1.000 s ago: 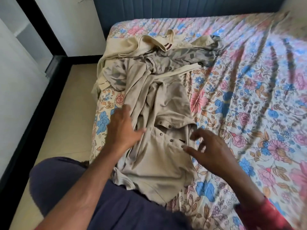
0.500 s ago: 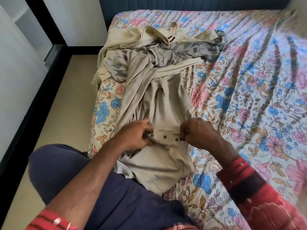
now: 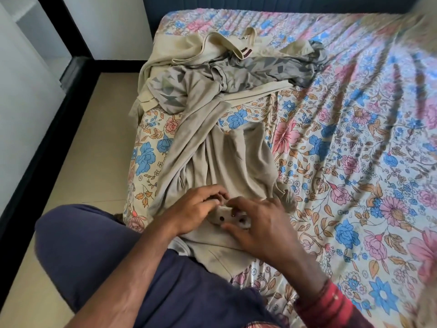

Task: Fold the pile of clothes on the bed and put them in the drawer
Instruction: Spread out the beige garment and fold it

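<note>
At lower centre I see my left hand [image 3: 196, 208] and right hand [image 3: 257, 229] both pinching the beige shirt's [image 3: 227, 159] button placket. The clothes pile [image 3: 231, 69] lies upper centre on the floral bed [image 3: 354, 162]. No writing readable.

Plenty of open bed [image 3: 354, 162] off to the right, just flowered sheet and wrinkles, nothing lying on it all the way to the headboard [image 3: 260, 3]. Straight ahead blocked by the beige shirt [image 3: 224, 162], running from the near edge up into the pile of clothes [image 3: 224, 65] at the far left corner. Small bare patch of sheet between shirt and pile. Near edge crowded: left hand [image 3: 196, 209] and right hand [image 3: 257, 228] close together on the button strip, knee [image 3: 94, 245] pushed against the mattress. Left of the bed, a narrow strip of floor [image 3: 82, 150], hemmed by a black frame [image 3: 35, 162] and wall.
</note>
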`<act>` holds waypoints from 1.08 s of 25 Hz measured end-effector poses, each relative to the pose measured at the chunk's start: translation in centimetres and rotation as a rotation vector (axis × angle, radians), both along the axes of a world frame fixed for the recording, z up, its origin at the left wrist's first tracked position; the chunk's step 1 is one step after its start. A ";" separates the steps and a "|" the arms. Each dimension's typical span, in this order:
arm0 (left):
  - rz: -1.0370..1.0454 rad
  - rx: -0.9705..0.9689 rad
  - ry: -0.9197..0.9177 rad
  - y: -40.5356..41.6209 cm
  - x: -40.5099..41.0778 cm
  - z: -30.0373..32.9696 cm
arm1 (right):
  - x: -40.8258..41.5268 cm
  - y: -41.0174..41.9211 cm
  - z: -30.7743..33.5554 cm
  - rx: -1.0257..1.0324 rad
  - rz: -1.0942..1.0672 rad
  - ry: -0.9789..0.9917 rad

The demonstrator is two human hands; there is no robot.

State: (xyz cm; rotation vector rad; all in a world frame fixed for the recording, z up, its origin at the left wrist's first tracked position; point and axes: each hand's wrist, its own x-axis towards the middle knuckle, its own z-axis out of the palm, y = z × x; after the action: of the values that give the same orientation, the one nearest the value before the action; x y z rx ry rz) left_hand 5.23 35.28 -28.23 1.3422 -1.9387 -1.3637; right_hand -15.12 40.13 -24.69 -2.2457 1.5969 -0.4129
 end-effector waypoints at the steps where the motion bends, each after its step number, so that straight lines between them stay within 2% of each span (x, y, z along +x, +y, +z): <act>1: 0.006 -0.019 -0.038 0.0 -0.1 -0.1 | 0.7 0.2 -1.0 -0.005 0.003 0.034; 4: -0.063 -0.119 -0.217 0.2 -0.6 -0.4 | 0.5 0.0 -2.8 -0.015 -0.060 -0.096; 9: -0.029 -0.237 -0.361 -0.2 -2.1 -0.1 | -0.5 -0.3 -3.7 0.091 -0.166 -0.344; 13: -0.045 -0.246 -0.377 0.0 -1.9 0.1 | -0.8 -0.5 -4.3 0.122 -0.176 -0.330; 16: -0.139 -0.187 -0.354 0.4 -1.5 0.6 | -0.8 -0.3 -4.4 0.089 -0.131 -0.316; 19: -0.145 -0.285 -0.466 0.7 -2.3 1.1 | -0.6 0.1 -4.6 0.014 -0.065 -0.240; 22: -0.115 -0.436 -0.574 1.0 -3.0 0.8 | -0.4 0.2 -4.6 0.049 -0.094 -0.201; 27: 0.017 -0.360 -0.328 0.9 -2.7 -0.2 | -0.9 0.3 -4.0 0.103 -0.149 -0.167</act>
State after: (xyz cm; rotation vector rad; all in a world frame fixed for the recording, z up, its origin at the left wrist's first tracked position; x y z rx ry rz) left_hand 2.56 36.18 -28.45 1.4604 -2.2414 -0.7669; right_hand -16.04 40.43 -28.71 -1.9694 1.6634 -0.5299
